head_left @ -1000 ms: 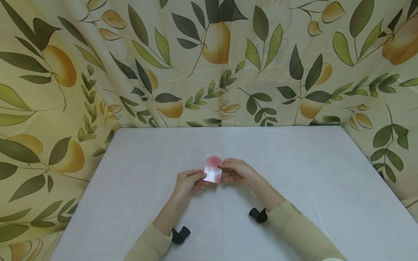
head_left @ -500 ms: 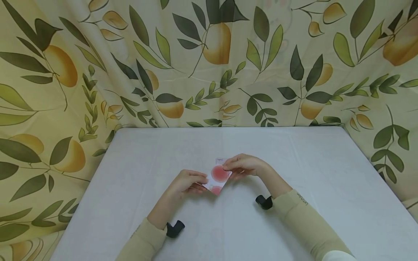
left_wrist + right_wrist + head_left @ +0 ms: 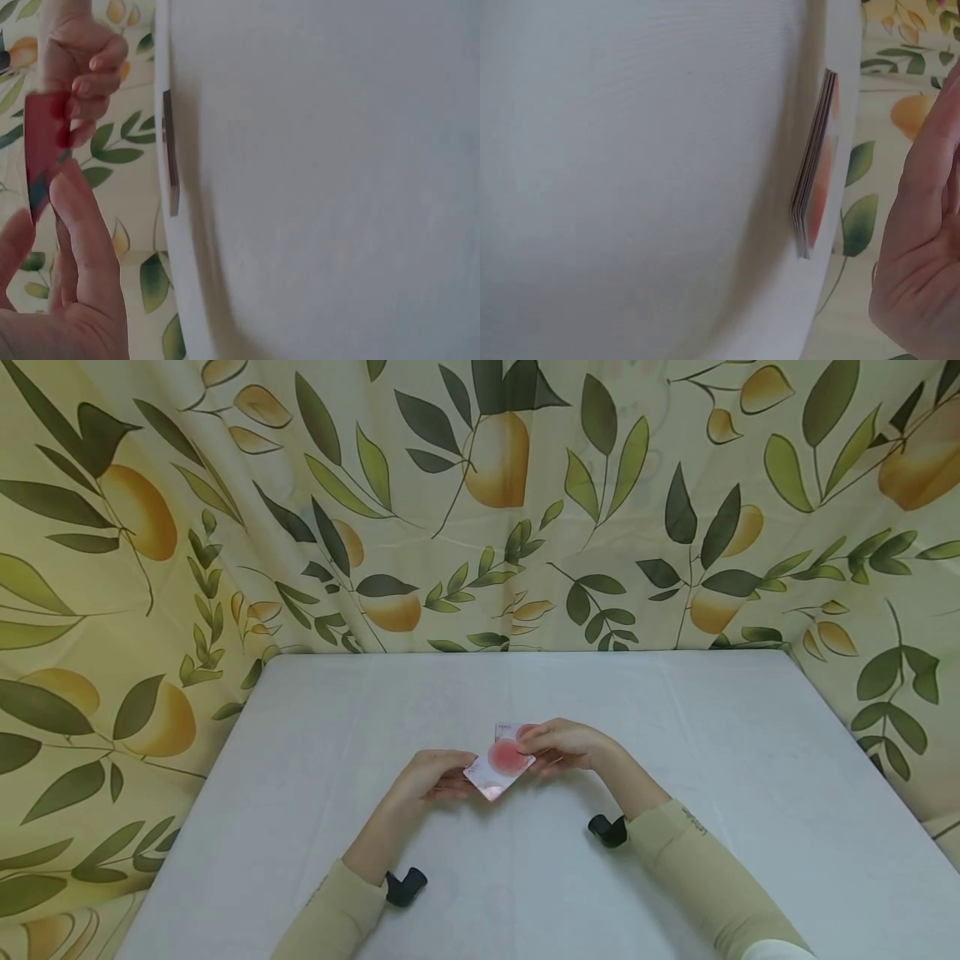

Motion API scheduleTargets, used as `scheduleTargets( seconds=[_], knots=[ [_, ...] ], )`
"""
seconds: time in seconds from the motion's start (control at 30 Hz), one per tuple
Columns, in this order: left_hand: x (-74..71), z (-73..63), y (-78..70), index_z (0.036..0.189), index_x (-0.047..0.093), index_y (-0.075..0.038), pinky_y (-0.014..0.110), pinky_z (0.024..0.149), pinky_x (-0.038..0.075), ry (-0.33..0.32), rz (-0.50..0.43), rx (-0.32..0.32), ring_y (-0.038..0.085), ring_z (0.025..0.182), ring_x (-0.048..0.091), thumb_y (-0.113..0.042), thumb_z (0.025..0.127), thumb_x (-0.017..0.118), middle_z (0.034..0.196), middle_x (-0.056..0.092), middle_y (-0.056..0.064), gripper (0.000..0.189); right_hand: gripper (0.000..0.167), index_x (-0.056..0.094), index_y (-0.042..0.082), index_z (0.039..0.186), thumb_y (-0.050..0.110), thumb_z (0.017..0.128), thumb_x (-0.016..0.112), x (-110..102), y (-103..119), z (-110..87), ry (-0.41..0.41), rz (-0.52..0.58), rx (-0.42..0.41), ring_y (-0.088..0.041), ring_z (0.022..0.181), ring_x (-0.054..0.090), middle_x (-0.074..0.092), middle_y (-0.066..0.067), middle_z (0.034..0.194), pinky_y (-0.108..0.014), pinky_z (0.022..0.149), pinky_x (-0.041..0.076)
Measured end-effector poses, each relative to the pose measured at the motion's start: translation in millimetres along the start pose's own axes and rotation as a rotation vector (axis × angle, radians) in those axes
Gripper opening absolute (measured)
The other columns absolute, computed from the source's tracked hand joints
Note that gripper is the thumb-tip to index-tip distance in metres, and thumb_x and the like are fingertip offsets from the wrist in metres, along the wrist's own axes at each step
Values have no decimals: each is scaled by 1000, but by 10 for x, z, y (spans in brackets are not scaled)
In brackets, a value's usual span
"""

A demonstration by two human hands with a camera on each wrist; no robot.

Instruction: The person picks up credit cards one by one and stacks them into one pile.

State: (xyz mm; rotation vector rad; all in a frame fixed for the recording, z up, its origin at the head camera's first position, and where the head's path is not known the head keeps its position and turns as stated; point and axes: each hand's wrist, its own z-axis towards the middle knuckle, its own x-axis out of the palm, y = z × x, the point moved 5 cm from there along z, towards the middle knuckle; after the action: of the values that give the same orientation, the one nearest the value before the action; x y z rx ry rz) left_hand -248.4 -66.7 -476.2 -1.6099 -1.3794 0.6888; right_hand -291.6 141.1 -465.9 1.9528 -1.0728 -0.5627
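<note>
Just above the table, both hands hold a thin pale card [image 3: 504,764] with a pink circle on it, its lower corner turned toward me. The left hand [image 3: 432,777] pinches its left corner. On the right side, the right hand [image 3: 566,745] grips it with thumb and fingers. Its other face [image 3: 46,131] looks red in the left wrist view. Beneath and behind it lies a neat stack of similar cards [image 3: 817,169] on the table, partly hidden by the held card in the head view. Only part of the right hand [image 3: 922,232] shows in its own wrist view.
A white cloth covers the table [image 3: 337,710]. Behind it hangs a curtain [image 3: 555,552] printed with leaves and fruit. Black wrist-worn devices stick out by the left sleeve [image 3: 407,887] and the right sleeve [image 3: 607,831].
Both hands have moved apart, the right one shifting rightward, and the card has turned to a slant. Since half a second ago, the card has tilted slightly. The stack behind it has come into view.
</note>
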Motion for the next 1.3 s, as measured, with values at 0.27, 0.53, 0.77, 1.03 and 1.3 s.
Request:
scheduleTargets(
  seconds=[0.27,0.53,0.77,1.03,1.3],
  knots=[
    [128,-1,38,114,57,3,29,63,56,-112,-199,19,16,69,68,-21,82,65,81,69,8,41,51,45,0,132,18,87,62,-86,-106,16,-128,189,3,-9,63,63,66,1,73,-23,59,54],
    [288,52,44,115,58,0,28,65,56,-136,-227,70,15,72,68,-17,83,67,84,70,5,38,47,48,-1,127,19,87,63,-95,-177,-26,-228,333,-40,-9,65,66,68,3,74,-22,59,55],
    [338,203,51,117,54,6,22,54,54,-178,-246,96,10,61,66,-10,83,65,77,69,4,39,50,42,-1,132,17,89,59,-72,-218,-90,-271,351,-47,-7,64,65,67,5,73,-22,59,54],
    [365,342,11,121,52,6,23,54,55,-177,-215,90,10,61,66,-8,82,66,77,69,6,43,49,46,-2,129,20,88,61,-137,-256,-158,-364,325,-14,-10,64,66,67,2,74,-23,59,55],
    [405,462,-18,128,49,1,20,46,51,-155,-155,86,9,52,63,-7,82,64,68,67,3,49,50,45,0,131,16,88,62,-202,-279,-183,-406,278,-8,-11,62,67,69,-2,75,-21,52,53]
  ],
)
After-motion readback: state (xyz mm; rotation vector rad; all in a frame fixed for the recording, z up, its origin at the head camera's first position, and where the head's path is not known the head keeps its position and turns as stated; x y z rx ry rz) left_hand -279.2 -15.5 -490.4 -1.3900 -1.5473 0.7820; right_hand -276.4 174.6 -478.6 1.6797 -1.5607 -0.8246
